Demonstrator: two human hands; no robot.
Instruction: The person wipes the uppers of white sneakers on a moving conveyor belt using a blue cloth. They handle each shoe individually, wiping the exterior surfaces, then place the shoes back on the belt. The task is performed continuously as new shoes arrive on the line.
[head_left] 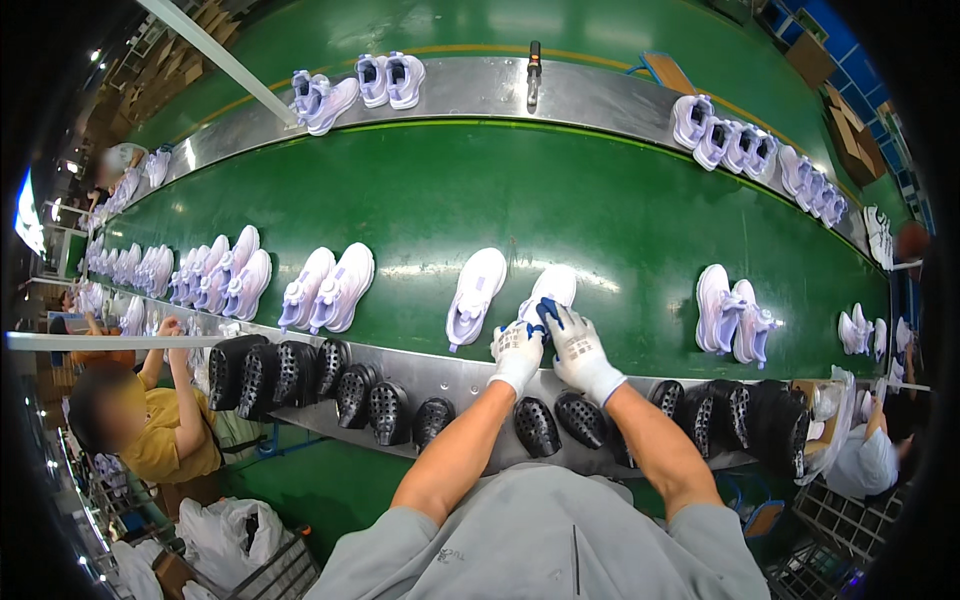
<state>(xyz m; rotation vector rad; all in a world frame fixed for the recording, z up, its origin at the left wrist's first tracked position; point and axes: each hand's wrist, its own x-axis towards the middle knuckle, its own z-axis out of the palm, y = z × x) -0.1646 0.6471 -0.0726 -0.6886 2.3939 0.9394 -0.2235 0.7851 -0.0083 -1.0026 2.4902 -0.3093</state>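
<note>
1. The person's left hand [517, 350] and right hand [578, 348], both in white knit gloves, meet at the heel end of a white sneaker [546, 296]. The left hand's fingers curl closed on the heel's left side; the right hand lies over the heel with blue-tipped fingers [548, 312] spread against it. Whether the right hand truly clamps the shoe or only presses on it cannot be told.

2. The white sneaker lies on the green conveyor belt [430, 190], just beyond the hands. Its heel points toward the person and its toe points away, so its long axis runs away from the body, tilted slightly to the right. Both hands are equally near it.

3. A second white sneaker [474, 296] lies just to the left on the belt, roughly parallel, apart from the held one and nearer the left hand.

4. Under the wrists runs the steel edge rail [440, 372] of the belt, hung with a row of black perforated shoe lasts [536, 425].

5. Farther along the belt lie a lavender sneaker pair [328, 290] to the left and another pale pair [732, 318] to the right, both well apart from the hands.

6. A co-worker in a yellow shirt [160, 440] sits at the lower left, with one hand raised to the rail.
</note>
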